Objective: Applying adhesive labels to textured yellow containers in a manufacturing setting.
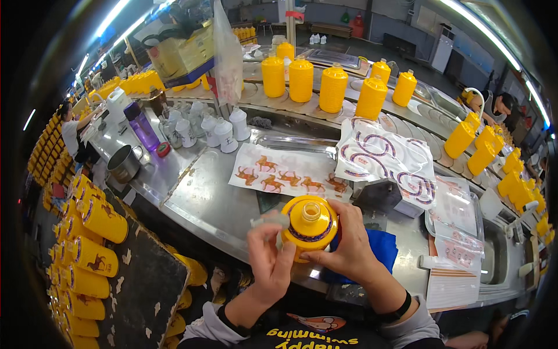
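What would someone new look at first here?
Probably the shiny yellow bottle near the middle, with the right hand holding its side and the left hand close by. Next might come the white sheet of orange horses, lying on the metal table just beyond it. Farther back, more yellow bottles stand out brightly.

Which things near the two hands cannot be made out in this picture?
All in the head view:
Greyish thing in the left hand: blurred, kind unclear.
Yellow bottle, right side: hidden by the right hand.
Blue cloth: partly covered by the right hand and wrist.
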Tool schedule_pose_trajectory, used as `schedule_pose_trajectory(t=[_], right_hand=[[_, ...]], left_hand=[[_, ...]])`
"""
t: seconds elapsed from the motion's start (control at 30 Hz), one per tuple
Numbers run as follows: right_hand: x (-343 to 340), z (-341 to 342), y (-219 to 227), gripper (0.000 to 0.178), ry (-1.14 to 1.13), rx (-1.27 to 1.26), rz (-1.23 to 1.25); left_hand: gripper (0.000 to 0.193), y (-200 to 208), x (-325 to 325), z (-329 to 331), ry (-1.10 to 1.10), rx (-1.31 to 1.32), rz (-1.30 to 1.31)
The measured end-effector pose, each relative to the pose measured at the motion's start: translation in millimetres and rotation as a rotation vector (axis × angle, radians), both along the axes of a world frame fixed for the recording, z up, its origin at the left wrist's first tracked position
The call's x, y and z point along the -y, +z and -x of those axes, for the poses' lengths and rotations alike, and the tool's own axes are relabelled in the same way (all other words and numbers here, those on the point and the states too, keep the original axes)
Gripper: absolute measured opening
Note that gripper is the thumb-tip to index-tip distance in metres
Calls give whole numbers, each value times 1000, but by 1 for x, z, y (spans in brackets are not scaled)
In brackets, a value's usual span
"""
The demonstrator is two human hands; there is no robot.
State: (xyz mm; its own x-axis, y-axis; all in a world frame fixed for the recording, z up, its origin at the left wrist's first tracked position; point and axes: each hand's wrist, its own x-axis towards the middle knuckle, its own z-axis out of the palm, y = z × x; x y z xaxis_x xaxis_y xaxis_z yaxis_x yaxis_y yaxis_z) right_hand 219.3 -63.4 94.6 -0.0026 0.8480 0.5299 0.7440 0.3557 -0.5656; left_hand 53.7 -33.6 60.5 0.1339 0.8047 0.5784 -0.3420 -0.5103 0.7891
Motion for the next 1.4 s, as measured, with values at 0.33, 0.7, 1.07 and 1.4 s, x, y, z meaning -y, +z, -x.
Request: schedule_pose_trajectory(t=[0.33, 0.7, 1.07, 1.4], right_hand=[[-1, -1, -6, 92, 10, -34, -10], [-1, -2, -6, 90, 6, -34, -12], [1, -1, -5, 90, 21, -78, 17], [0, 2, -9, 92, 15, -118, 36]], left_hand=[[40, 3, -11, -5, -202, 25, 119], [43, 1, -11, -7, -176, -13, 99], [38, -16, -8, 1, -113, 51, 80], [24, -15, 4, 17, 417, -579, -697]])
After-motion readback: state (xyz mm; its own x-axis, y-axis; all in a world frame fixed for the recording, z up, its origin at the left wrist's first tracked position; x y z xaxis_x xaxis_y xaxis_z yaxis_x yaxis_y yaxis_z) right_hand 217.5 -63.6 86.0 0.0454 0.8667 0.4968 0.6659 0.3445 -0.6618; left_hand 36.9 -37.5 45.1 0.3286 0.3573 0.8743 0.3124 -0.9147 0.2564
